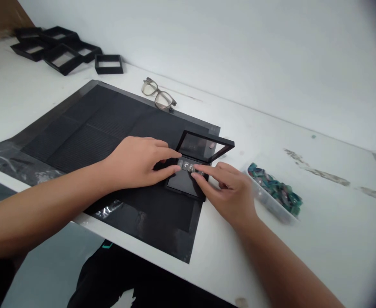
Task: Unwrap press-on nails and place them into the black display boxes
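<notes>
A shallow black case (183, 182) lies open on the dark mat, its windowed lid (231, 143) tilted up at the back. Across the case's middle runs a row of small clear pieces (187, 165) with pale curved marks. My left hand (139, 164) reaches in from the left; its thumb and index finger are apart, with their tips at the row's left end and the hinge side. From the right, my right hand (231, 188) closes thumb and index finger on one of the small clear pieces in the row. Its other fingers are curled under and partly hidden.
The black mat (111, 115) covers much of the white table (322, 222). Right of my right hand stands a clear plastic tray (271, 201) full of green-blue pieces (276, 188). Eyeglasses (158, 94) lie at the mat's back edge. Several black frames (62, 59) are heaped at the back left.
</notes>
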The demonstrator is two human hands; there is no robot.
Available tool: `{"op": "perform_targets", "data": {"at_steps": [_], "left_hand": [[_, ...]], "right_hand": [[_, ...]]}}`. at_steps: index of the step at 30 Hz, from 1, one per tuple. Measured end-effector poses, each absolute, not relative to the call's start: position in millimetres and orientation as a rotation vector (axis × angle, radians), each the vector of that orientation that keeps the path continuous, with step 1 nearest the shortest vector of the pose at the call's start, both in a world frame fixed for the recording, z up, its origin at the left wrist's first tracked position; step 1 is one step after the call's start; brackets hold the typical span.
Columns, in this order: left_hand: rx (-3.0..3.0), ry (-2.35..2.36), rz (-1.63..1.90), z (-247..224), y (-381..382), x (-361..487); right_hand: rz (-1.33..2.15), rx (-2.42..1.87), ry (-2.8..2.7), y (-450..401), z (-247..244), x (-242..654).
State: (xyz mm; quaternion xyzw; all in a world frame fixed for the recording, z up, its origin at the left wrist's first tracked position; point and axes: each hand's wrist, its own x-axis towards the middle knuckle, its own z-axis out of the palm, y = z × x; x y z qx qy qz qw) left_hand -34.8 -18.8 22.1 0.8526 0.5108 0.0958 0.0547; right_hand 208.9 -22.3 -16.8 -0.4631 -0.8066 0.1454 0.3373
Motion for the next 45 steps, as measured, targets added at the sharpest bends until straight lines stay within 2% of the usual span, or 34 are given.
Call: {"op": "perform_targets", "data": {"at_steps": [26, 34, 45], "left_hand": [[2.662, 1.5, 0.285, 16, -17, -34], [2.739, 1.392, 0.409, 10, -17, -36], [2.845, 1.419, 0.376, 11, -20, -33]], "right_hand": [[0.451, -1.286, -2.149, -26, -18, 216], [0.43, -1.316, -2.112, -23, -20, 211], [0.267, -1.304, -2.203, -22, -20, 208]]}}
